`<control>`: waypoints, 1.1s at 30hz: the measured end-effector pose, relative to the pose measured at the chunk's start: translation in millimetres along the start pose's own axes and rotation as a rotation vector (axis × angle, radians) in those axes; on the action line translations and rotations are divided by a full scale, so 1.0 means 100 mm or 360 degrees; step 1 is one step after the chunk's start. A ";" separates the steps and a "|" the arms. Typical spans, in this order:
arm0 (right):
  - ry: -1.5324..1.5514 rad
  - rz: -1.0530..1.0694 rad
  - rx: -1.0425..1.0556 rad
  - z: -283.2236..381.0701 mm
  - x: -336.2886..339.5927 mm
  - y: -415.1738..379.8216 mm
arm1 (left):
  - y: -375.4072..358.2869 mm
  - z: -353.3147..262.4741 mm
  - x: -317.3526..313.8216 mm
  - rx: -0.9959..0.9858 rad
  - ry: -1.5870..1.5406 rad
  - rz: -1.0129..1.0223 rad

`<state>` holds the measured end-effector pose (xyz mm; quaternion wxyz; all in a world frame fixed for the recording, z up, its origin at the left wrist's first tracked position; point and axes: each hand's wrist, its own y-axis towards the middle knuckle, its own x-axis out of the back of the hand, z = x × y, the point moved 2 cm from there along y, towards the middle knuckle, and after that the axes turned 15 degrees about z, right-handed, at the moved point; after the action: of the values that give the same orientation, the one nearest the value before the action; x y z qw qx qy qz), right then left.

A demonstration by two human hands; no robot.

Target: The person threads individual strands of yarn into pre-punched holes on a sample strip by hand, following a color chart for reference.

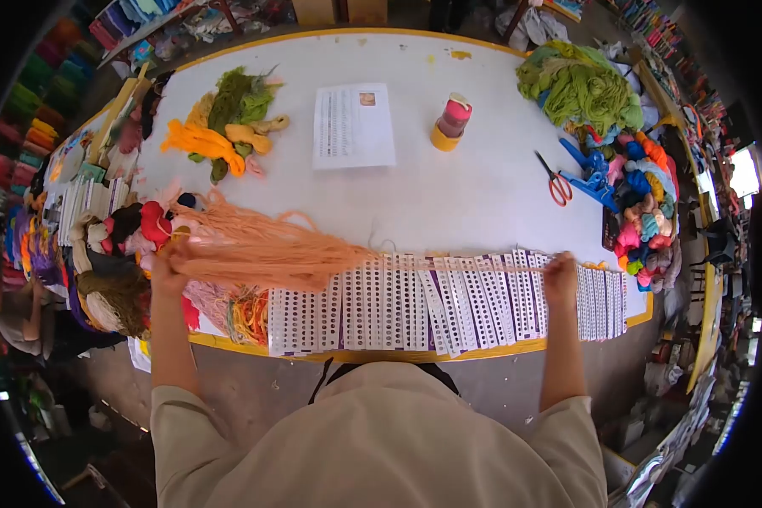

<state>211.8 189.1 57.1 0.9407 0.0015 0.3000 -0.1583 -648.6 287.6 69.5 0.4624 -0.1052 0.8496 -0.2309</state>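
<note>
A long bundle of peach yarn (271, 254) stretches across the left half of the table above the front edge. My left hand (169, 264) is closed on its left end. A thin strand of the same yarn runs right to my right hand (559, 275), whose fingers are closed round it. Beneath the strand lies a row of white perforated cards (398, 305) along the front edge, overlapping one another. Coloured skeins (118, 296) are heaped beside my left hand.
Orange and green yarn (220, 127), a printed sheet (353, 127), a pink-and-yellow container (451, 123) and scissors (559, 186) lie farther back. Green yarn (580, 89), a blue tool (593, 176) and mixed skeins (648, 212) are at the right. A person (27, 317) is at the far left.
</note>
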 end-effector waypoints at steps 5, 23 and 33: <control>-0.0901 -0.1228 0.0042 1.16 1.59 0.04 | -0.50 0.19 -0.59 -0.0652 0.0235 -0.0537; -0.1744 0.1179 -0.1009 -2.49 -1.49 0.20 | 0.67 4.42 -1.50 0.0604 0.2011 0.0123; -0.1663 0.1329 -0.1115 -2.41 -1.50 0.26 | 0.56 4.33 -1.63 0.0835 0.1512 0.0059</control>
<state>-31.9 282.1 -58.3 0.8879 -0.2595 -0.1778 0.3358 -195.4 272.4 -39.7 0.0421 0.1446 0.8807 -0.4491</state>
